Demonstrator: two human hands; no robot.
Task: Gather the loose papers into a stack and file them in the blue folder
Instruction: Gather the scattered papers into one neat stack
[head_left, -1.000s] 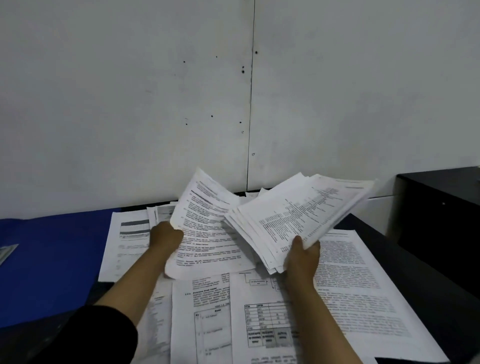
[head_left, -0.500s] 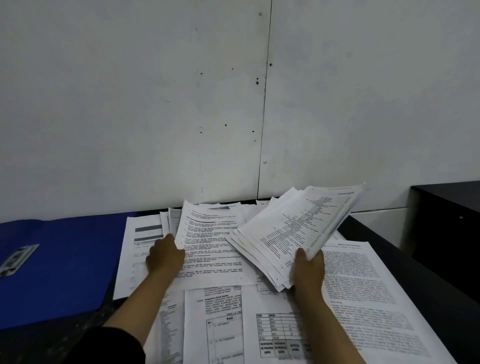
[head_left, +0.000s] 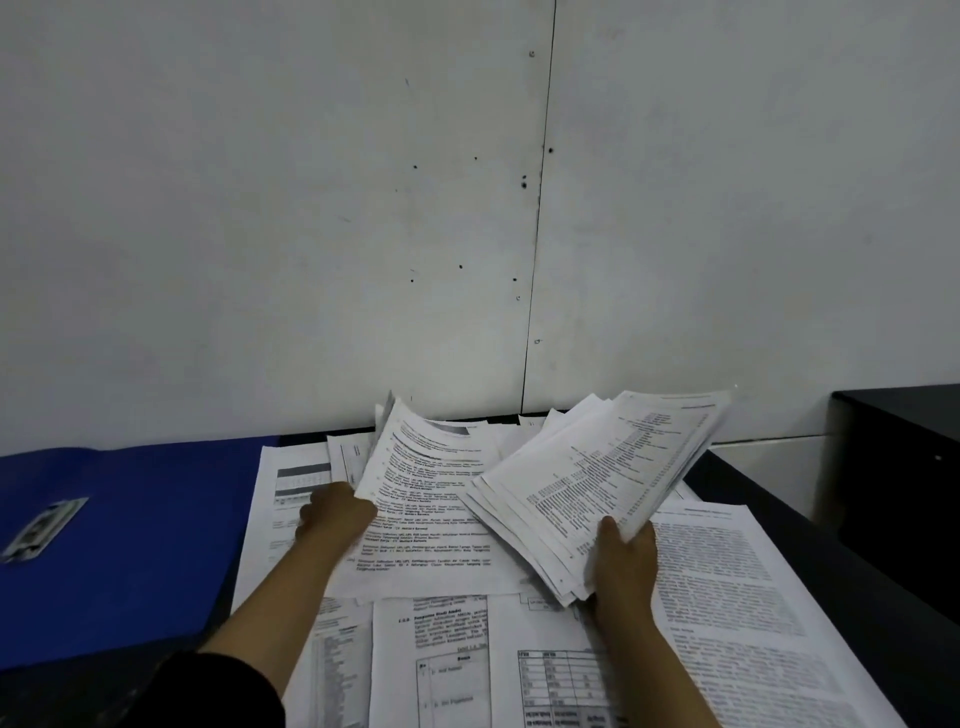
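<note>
The right hand (head_left: 623, 566) clasped a fanned, uneven stack (head_left: 597, 483) of printed pages; the left hand (head_left: 335, 519) pinched one curling sheet (head_left: 426, 499). The blue folder (head_left: 130, 545) lay open, showing its metal clip (head_left: 44, 527).

The right hand (head_left: 621, 564) pinches a fanned stack of papers (head_left: 597, 483) at its near corner, thumb on top, the pages tilting up and away from the fingers. The left hand (head_left: 335, 514), blurred, grips the left edge of a curling sheet (head_left: 431, 499). Loose papers (head_left: 727, 597) lie beneath both hands, and a blue folder (head_left: 130, 535) lies flat, left of the left fingers.
</note>
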